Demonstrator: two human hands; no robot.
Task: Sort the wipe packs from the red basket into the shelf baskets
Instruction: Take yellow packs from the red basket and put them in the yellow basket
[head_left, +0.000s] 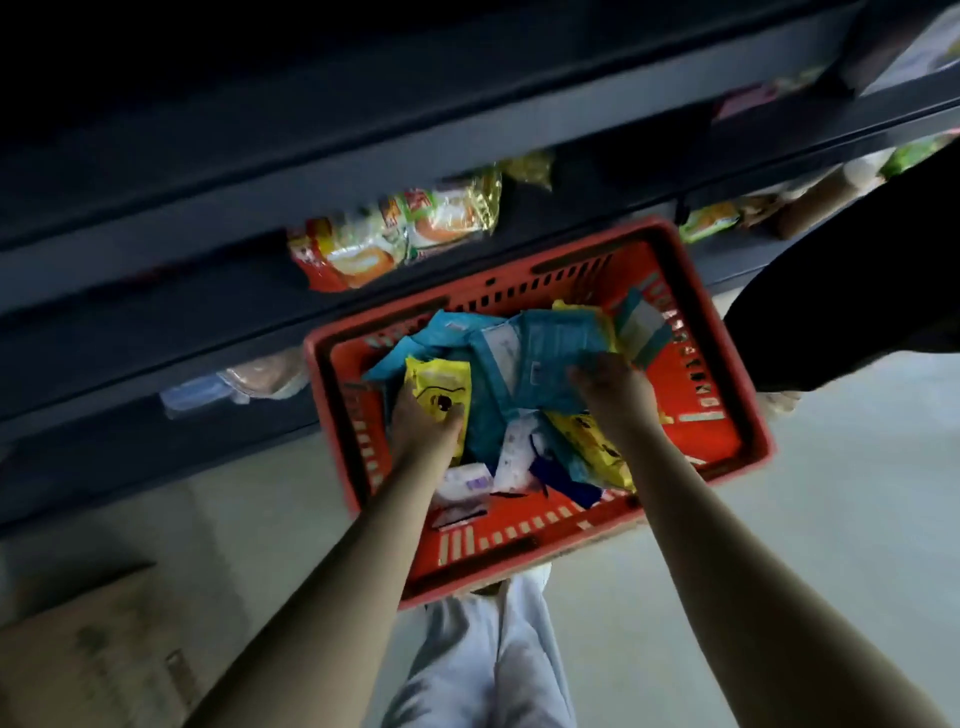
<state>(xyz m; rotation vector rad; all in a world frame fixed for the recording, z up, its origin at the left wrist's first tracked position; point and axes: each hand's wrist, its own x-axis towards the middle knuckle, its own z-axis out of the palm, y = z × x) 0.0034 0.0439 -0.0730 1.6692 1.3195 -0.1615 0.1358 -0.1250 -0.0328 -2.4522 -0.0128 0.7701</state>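
Note:
A red basket (717, 410) sits on the floor below me, filled with several wipe packs in teal, yellow and white. My left hand (423, 421) grips a yellow wipe pack (439, 382) at the basket's left side. My right hand (615, 387) reaches into the middle of the pile and holds a teal wipe pack (558, 345). Another yellow pack (597, 447) lies under my right wrist, and white packs (514, 457) lie toward the near side. The frame is blurred by motion.
Dark shelves (363, 171) run across the top, holding orange and yellow snack packets (400, 234) just behind the basket. A cardboard box (98, 654) stands at the lower left. A dark-clothed person (852, 291) is at the right. My pale trouser legs (493, 665) are below the basket.

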